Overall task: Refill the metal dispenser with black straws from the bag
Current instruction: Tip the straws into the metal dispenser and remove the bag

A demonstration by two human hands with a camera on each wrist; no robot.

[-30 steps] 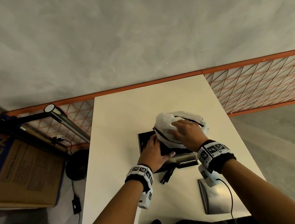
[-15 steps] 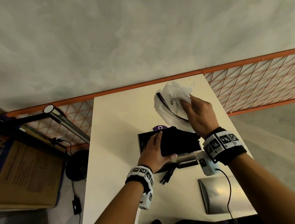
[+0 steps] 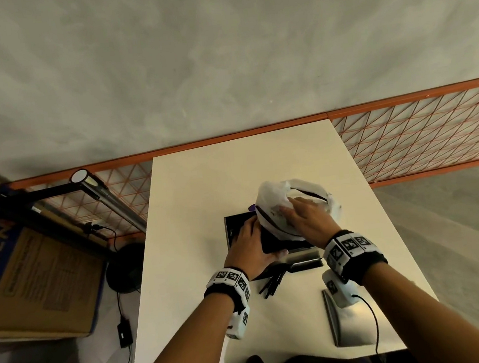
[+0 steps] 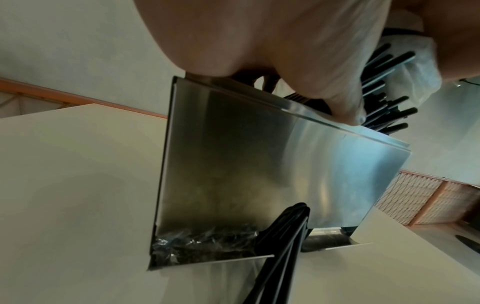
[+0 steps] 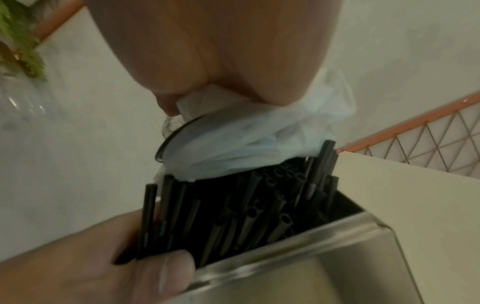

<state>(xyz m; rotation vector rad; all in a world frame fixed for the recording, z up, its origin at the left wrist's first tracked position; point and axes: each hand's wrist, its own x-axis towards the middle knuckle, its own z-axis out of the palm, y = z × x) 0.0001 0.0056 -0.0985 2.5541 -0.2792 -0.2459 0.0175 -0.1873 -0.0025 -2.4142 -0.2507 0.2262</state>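
Lowered again since half a second ago, one white bag (image 3: 276, 204) sits over the bundle of black straws (image 5: 259, 207) standing in the single metal dispenser (image 4: 272, 170) at mid-tabletop (image 3: 191, 192). One right hand (image 3: 308, 221) pinches the bag's plastic; one left hand (image 3: 249, 249) wraps fingers and thumb around the bundle at the dispenser's rim. Several loose straws (image 3: 272, 282) lie before its tray, a metal lid (image 3: 349, 318) near the right forearm.
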